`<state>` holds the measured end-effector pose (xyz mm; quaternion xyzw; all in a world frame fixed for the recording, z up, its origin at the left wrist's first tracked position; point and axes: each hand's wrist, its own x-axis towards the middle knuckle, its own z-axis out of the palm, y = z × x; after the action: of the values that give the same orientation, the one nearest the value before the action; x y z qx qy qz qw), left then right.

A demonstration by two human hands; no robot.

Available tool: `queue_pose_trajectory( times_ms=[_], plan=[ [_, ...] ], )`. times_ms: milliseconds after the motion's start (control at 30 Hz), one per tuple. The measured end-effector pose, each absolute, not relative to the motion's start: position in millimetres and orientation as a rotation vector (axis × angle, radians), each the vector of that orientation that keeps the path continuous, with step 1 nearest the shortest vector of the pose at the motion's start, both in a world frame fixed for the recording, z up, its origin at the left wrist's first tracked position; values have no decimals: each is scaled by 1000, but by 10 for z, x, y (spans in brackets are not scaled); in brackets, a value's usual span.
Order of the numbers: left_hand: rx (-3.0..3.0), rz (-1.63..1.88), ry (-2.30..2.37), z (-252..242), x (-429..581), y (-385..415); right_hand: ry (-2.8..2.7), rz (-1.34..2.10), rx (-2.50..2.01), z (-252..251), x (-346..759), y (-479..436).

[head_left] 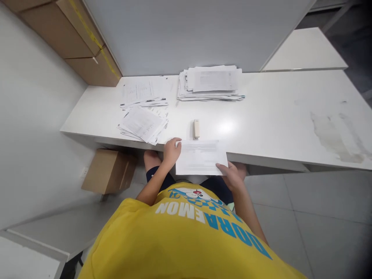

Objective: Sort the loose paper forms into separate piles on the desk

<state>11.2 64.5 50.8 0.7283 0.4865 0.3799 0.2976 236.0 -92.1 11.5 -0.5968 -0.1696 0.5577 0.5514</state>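
A white printed sheet or thin set of sheets (pixel 200 158) lies partly over the desk's front edge, above my lap. My left hand (pixel 172 151) grips its upper left corner between thumb and fingers. At its lower right corner my right hand (pixel 231 173) holds it, thumb on top and fingers beneath. Just beyond the paper, a small cream stapler (pixel 196 129) rests on the desk.
A thick paper stack (pixel 213 81) sits at the back of the white desk (pixel 270 116). Two looser piles, one behind (pixel 139 92) and one in front (pixel 143 123), lie left. Cardboard boxes stand at the back left (pixel 101 69) and below the desk (pixel 106 170).
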Motion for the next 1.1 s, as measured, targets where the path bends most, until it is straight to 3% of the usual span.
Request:
queue_pose_trajectory(
  times_ms=[567,833,967,1100],
  plan=[
    [2177,858,1363,405,546,865,-299,1226,-1443,217,2607,-895],
    [2323,1085,1034,497,563,895,-285,1141,-1496,254,2734,-934],
    [2560,914,778,522,544,892,-283,1089,-1515,223,2797,-916],
    [2652,783,828,464,547,876,-274,1074,-1538,216,2819,-904]
  ],
)
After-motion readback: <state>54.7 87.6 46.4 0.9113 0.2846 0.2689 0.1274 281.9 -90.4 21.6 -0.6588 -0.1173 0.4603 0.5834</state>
